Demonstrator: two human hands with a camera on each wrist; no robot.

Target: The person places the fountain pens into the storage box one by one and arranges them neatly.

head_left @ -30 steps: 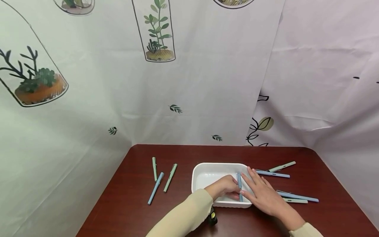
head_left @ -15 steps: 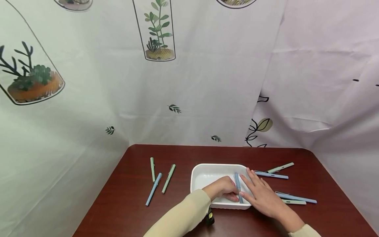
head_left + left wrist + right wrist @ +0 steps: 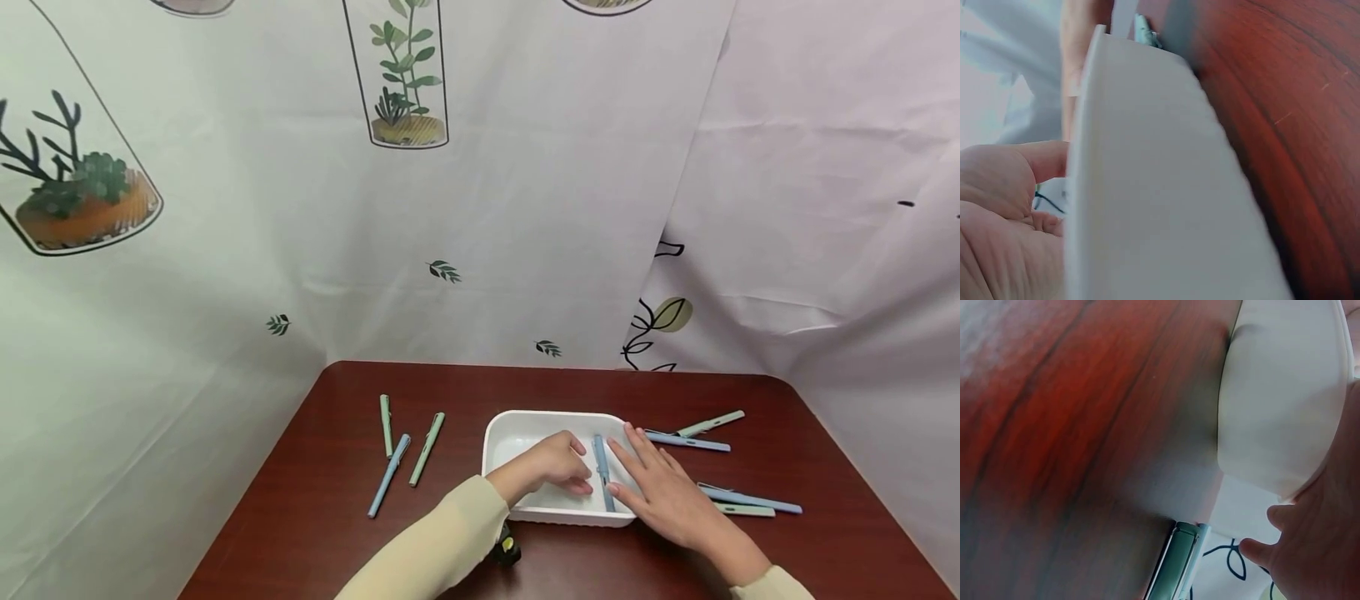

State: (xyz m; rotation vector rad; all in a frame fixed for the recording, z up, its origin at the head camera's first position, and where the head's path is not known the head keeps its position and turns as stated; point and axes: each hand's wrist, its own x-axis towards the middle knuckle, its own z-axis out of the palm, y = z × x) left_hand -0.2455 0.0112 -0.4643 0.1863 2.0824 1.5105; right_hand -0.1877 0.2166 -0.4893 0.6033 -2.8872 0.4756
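A blue pen (image 3: 603, 472) lies lengthwise in the right part of a white tray (image 3: 555, 413). Just left of that pen, over the tray floor, my left hand (image 3: 553, 464) holds nothing, its fingers loosely bent and apart from the pen. Straight, spread fingers of my right hand (image 3: 663, 500) reach over the tray's right rim, the tips close by the pen's right side. In the left wrist view the tray's near wall (image 3: 1154, 169) hides part of the left hand (image 3: 1010, 219). The right wrist view has the right hand (image 3: 1316, 544) along the rim.
Left of the tray lie two green pens (image 3: 427, 450) and a blue pen (image 3: 389, 477) on the brown table (image 3: 300, 517). Right of it, a green pen (image 3: 711, 423) and a blue pen (image 3: 693, 442) cross; more blue and green pens (image 3: 757, 500) lie nearer. A patterned cloth (image 3: 525, 208) hangs behind.
My left hand has let go of the blue pen and drawn back to the left, its fingers loosening. The pen stays in the tray. My right hand has hardly moved.
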